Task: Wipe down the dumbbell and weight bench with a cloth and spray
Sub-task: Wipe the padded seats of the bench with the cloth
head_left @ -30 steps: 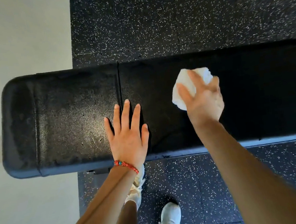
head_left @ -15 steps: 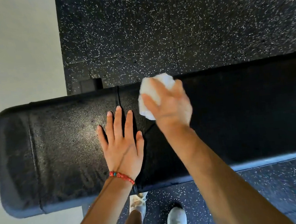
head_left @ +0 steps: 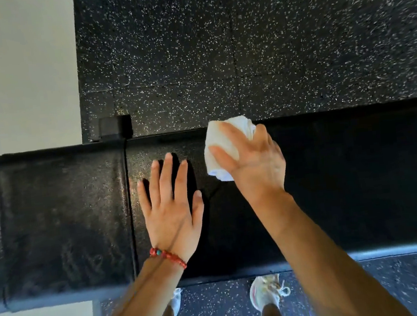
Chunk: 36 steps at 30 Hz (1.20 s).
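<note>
A long black padded weight bench (head_left: 59, 219) runs across the view from left to right, with a seam between its two pads. My left hand (head_left: 169, 208) lies flat on the pad just right of the seam, fingers straight and spread, a red bead bracelet on the wrist. My right hand (head_left: 251, 163) grips a bunched white cloth (head_left: 217, 141) and presses it onto the pad near the bench's far edge. No dumbbell or spray bottle is in view.
Black speckled rubber flooring (head_left: 242, 46) lies beyond and in front of the bench. A pale floor or wall area (head_left: 15, 70) fills the left. A black bench foot (head_left: 115, 126) sticks out behind the seam. My white shoes (head_left: 265, 293) stand close to the near edge.
My right hand with the cloth has slid along the far edge of the pad, away from the seam. My left hand stayed flat on the pad. The camera shifted, so the bench's left end is out of view.
</note>
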Available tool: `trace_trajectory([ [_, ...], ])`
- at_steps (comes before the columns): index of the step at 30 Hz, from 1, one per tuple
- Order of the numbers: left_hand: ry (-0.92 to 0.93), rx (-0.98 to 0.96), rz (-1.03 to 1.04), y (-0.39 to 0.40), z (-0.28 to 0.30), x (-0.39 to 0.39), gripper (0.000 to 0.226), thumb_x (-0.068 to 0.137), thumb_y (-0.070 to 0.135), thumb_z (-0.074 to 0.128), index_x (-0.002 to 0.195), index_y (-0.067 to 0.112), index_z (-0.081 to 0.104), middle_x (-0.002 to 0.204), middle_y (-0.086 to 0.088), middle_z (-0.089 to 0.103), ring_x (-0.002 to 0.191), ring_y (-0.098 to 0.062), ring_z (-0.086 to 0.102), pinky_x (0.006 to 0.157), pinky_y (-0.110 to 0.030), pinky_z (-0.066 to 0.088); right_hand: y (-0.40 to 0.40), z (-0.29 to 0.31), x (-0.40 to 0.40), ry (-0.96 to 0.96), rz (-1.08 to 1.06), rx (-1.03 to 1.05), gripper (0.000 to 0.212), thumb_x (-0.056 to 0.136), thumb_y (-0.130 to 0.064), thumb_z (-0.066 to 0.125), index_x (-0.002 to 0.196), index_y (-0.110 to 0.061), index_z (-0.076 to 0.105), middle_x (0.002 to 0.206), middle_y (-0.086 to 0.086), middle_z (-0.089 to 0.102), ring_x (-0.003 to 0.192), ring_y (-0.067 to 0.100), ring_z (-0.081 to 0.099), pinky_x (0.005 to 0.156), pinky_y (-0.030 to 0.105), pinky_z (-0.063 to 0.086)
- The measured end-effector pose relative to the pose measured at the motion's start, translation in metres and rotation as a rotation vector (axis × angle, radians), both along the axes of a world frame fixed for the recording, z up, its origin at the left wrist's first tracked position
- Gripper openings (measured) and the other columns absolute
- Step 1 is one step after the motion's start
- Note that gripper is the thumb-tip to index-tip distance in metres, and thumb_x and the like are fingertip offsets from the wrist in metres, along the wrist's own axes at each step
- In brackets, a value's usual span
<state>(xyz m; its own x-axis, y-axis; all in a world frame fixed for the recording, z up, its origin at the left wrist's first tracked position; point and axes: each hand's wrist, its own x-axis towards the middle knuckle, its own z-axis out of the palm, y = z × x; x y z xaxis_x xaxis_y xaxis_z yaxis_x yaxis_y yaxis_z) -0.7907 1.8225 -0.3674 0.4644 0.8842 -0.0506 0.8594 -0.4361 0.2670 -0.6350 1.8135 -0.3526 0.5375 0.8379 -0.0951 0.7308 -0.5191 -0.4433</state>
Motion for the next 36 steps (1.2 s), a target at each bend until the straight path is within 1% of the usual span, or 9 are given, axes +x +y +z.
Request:
trace_trajectory([
  [9,0.081,-0.007,-0.013,-0.023,-0.010,0.041,0.054,0.090,0.037,0.034,0.139,0.014,0.037,0.148,-0.011,0.034,0.137,-0.030,0.024,0.111,-0.054,0.013,-0.056,0.005,0.097,-0.050,-0.096,-0.041,0.044,0.082,-0.046,0.059,0.122,-0.027,0.056,0.097,0.021,0.051,0.079,0.037,0.054,0.071,0.041,0.047],
  [15,0.061,0.023,-0.013,-0.022,-0.015,0.037,0.053,0.091,0.038,0.033,0.139,0.016,0.036,0.148,-0.010,0.033,0.138,-0.029,0.022,0.112,-0.051,0.011,-0.055,-0.001,0.074,0.026,-0.205,-0.024,0.046,0.085,-0.049,0.054,0.127,-0.031,0.050,0.110,0.017,0.046,0.090,0.032,0.053,0.069,0.032,0.039],
  [19,0.026,0.022,-0.008,-0.022,-0.013,0.037,0.053,0.091,0.037,0.034,0.138,0.013,0.039,0.148,-0.011,0.034,0.138,-0.030,0.024,0.112,-0.049,0.009,-0.056,0.002,0.038,-0.001,0.038,-0.045,0.045,0.083,-0.047,0.058,0.124,-0.029,0.055,0.104,0.018,0.050,0.083,0.034,0.054,0.070,0.039,0.047],
  [22,-0.052,-0.013,-0.015,-0.021,-0.005,0.033,0.050,0.092,0.033,0.034,0.133,0.009,0.047,0.145,-0.013,0.039,0.136,-0.032,0.028,0.112,-0.049,0.011,-0.065,0.004,0.042,-0.032,0.115,0.001,0.043,0.080,-0.043,0.065,0.119,-0.024,0.060,0.096,0.021,0.053,0.077,0.037,0.055,0.068,0.040,0.048],
  [26,-0.055,0.012,-0.053,-0.031,0.006,0.006,0.046,0.091,0.031,0.036,0.128,0.007,0.051,0.140,-0.015,0.044,0.134,-0.033,0.033,0.111,-0.047,0.013,-0.094,-0.001,0.065,-0.061,-0.082,-0.003,0.044,0.082,-0.045,0.061,0.123,-0.029,0.055,0.104,0.021,0.050,0.081,0.038,0.055,0.070,0.039,0.045],
  [30,0.002,-0.003,0.001,-0.054,0.006,-0.026,0.049,0.091,0.031,0.034,0.133,0.010,0.047,0.144,-0.014,0.040,0.135,-0.033,0.030,0.111,-0.051,0.013,-0.105,-0.007,0.036,-0.017,-0.304,-0.006,0.045,0.083,-0.047,0.057,0.125,-0.031,0.051,0.111,0.017,0.048,0.085,0.036,0.054,0.065,0.031,0.035],
  [32,0.024,-0.033,0.018,-0.062,0.001,-0.031,0.051,0.091,0.031,0.032,0.136,0.011,0.044,0.146,-0.014,0.036,0.136,-0.034,0.027,0.110,-0.054,0.013,-0.107,-0.004,0.001,0.026,-0.229,0.006,0.045,0.081,-0.046,0.062,0.123,-0.030,0.054,0.105,0.017,0.049,0.080,0.035,0.055,0.064,0.032,0.039],
  [34,0.043,-0.045,0.025,-0.065,-0.003,-0.032,0.052,0.091,0.031,0.030,0.138,0.013,0.041,0.148,-0.013,0.033,0.138,-0.032,0.024,0.111,-0.053,0.010,-0.113,-0.001,-0.038,0.037,-0.081,0.041,0.045,0.072,-0.040,0.075,0.112,-0.023,0.064,0.090,0.020,0.055,0.066,0.034,0.057,0.058,0.033,0.048],
  [36,0.046,-0.038,0.028,-0.065,-0.006,-0.033,0.052,0.091,0.032,0.029,0.139,0.013,0.040,0.149,-0.012,0.033,0.138,-0.031,0.024,0.111,-0.052,0.009,-0.118,0.003,-0.057,-0.026,0.048,0.061,0.044,0.065,-0.040,0.080,0.104,-0.020,0.069,0.077,0.018,0.057,0.055,0.030,0.056,0.051,0.032,0.050],
])
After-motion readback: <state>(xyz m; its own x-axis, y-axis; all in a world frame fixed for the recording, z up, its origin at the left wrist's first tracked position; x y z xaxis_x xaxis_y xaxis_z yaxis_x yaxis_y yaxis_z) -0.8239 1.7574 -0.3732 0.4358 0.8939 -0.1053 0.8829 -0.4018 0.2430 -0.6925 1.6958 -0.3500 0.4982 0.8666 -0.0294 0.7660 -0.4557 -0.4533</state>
